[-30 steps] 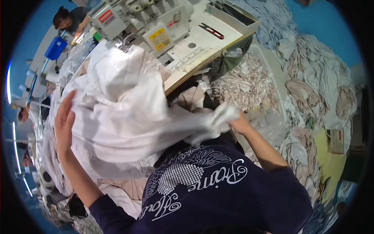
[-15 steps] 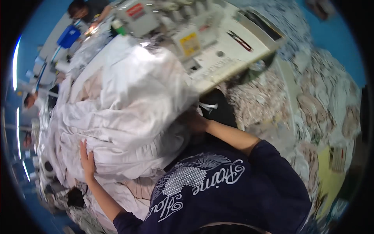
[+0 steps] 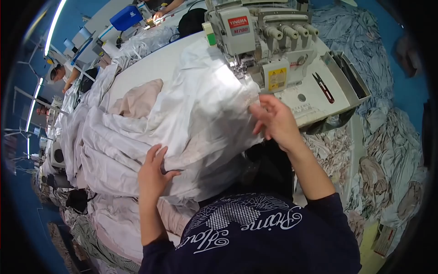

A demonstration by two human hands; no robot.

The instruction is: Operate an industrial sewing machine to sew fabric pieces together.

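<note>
A large heap of white fabric [image 3: 132, 137] spreads over the sewing table and hangs down toward my lap. Its upper right part lies under the lit needle area of a white overlock sewing machine [image 3: 239, 39]. My left hand [image 3: 154, 171] rests on the cloth, fingers spread and thumb apart. Beside the fabric's right edge, just below the machine, my right hand [image 3: 276, 121] is raised with its fingers loosely curled and apart; nothing shows in it. Whether its fingertips touch the cloth edge, I cannot tell. A pinkish piece of cloth [image 3: 139, 98] lies behind the white folds.
Red-handled thread snips [image 3: 323, 87] lie on the table right of the machine, by an open grey box [image 3: 346, 77]. Piles of crumpled fabric [image 3: 381, 150] fill the right side. A blue sewing machine [image 3: 125, 18] and other people at work are at the far left.
My right hand has come out from beneath the fabric and up to its right edge. My left hand has shifted right across the cloth. The view has turned, showing the machine more fully.
</note>
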